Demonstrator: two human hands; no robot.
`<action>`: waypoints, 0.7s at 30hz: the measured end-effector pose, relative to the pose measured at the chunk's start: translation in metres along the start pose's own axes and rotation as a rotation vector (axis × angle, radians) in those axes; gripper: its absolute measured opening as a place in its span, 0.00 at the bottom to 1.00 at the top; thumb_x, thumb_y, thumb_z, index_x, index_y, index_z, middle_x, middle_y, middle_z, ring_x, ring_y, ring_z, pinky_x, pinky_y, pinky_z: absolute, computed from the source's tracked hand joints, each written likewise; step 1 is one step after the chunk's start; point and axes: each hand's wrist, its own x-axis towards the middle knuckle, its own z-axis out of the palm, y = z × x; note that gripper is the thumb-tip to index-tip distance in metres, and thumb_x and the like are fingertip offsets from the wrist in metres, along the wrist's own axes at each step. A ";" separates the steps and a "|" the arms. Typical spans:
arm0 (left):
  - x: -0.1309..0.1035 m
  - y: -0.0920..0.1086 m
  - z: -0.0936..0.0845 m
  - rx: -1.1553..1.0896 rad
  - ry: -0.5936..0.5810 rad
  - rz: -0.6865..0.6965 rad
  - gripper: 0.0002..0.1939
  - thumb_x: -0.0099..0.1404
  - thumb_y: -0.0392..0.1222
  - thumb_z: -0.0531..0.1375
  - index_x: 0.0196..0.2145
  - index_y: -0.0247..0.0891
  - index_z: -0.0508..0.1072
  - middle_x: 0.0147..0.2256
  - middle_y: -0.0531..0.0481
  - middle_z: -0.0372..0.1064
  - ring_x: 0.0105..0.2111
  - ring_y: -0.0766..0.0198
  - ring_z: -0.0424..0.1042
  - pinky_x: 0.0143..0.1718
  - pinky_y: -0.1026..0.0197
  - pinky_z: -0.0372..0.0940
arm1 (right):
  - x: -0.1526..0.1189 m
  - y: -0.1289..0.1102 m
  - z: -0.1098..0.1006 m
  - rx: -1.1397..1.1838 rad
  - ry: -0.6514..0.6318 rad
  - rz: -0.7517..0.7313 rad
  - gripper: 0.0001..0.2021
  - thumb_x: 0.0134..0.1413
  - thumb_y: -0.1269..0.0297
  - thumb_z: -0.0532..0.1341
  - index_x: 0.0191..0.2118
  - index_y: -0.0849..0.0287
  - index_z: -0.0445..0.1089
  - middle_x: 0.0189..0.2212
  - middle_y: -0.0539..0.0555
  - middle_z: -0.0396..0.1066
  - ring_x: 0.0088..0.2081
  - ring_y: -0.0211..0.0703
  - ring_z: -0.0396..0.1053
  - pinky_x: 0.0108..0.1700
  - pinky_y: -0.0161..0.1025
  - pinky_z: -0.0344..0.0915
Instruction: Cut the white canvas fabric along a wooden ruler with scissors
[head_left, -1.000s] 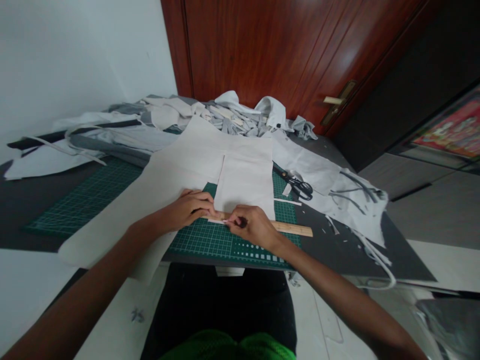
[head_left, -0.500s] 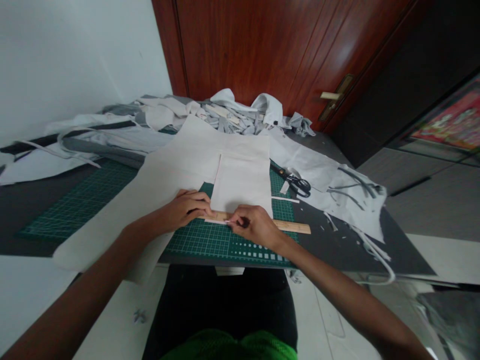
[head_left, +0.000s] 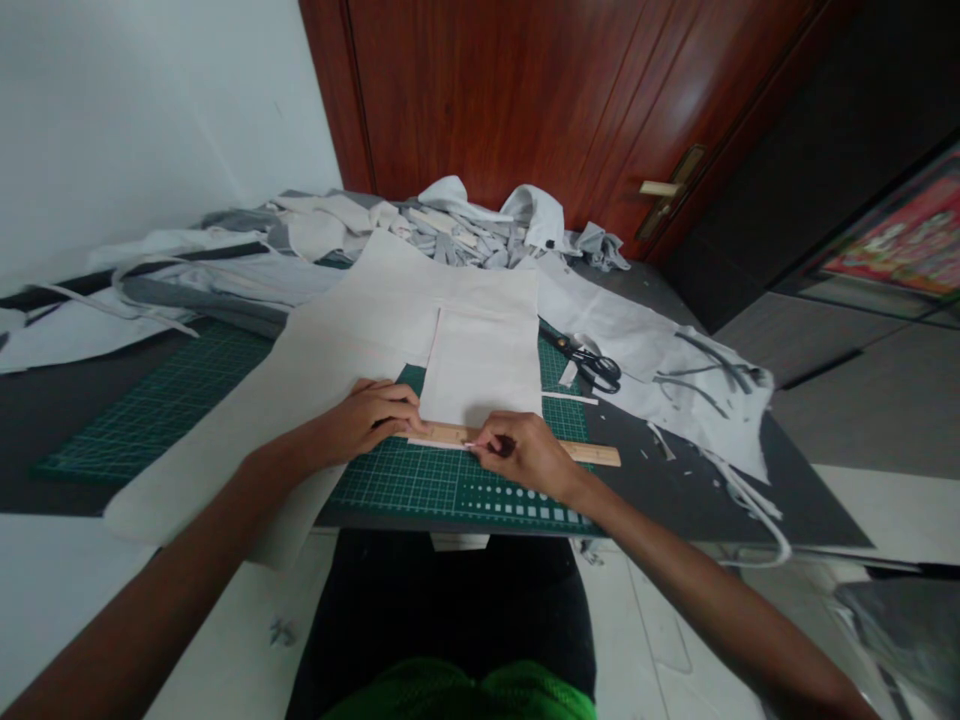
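A wooden ruler [head_left: 592, 454] lies across the lower edge of a white fabric piece [head_left: 484, 362]. My left hand [head_left: 381, 415] presses its fingertips onto the ruler's left part, holding it down. My right hand [head_left: 525, 452] is closed in a pinch at the ruler's near edge; a tiny pale tip shows at its fingertips, too small to name. A narrow strip of the fabric shows below the ruler. Under these lies a green cutting mat [head_left: 420, 490] with a white grid. Thin reddish lines run along the fabric's left edge.
A large cream fabric sheet [head_left: 300, 375] spreads to the left and behind. Black-handled scissors [head_left: 598, 370] lie to the right, beside white cloth [head_left: 637, 330] and scraps. Heaped fabric [head_left: 465, 235] lines the back, before a wooden door [head_left: 495, 100].
My right hand has slid a little to the right along the ruler's near edge, still pinched. My left hand and the ruler stay in place.
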 end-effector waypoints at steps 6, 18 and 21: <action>0.000 0.000 0.000 0.004 0.001 0.008 0.19 0.77 0.49 0.50 0.43 0.48 0.81 0.46 0.51 0.74 0.46 0.58 0.69 0.55 0.53 0.53 | -0.008 0.002 -0.007 -0.009 -0.009 0.022 0.06 0.59 0.67 0.65 0.31 0.59 0.74 0.24 0.46 0.65 0.26 0.33 0.61 0.30 0.33 0.56; 0.000 0.001 -0.002 0.016 -0.001 0.005 0.20 0.78 0.51 0.49 0.44 0.48 0.82 0.46 0.51 0.74 0.45 0.59 0.69 0.56 0.54 0.53 | -0.013 0.005 -0.014 -0.024 -0.016 0.033 0.06 0.59 0.67 0.65 0.30 0.58 0.74 0.24 0.46 0.65 0.26 0.33 0.61 0.30 0.33 0.56; -0.001 0.000 -0.001 0.017 0.003 0.008 0.20 0.78 0.52 0.49 0.44 0.49 0.82 0.45 0.51 0.74 0.45 0.59 0.69 0.56 0.55 0.53 | -0.017 0.006 -0.017 -0.024 -0.017 0.036 0.06 0.59 0.67 0.65 0.31 0.58 0.74 0.24 0.46 0.66 0.25 0.33 0.61 0.30 0.33 0.56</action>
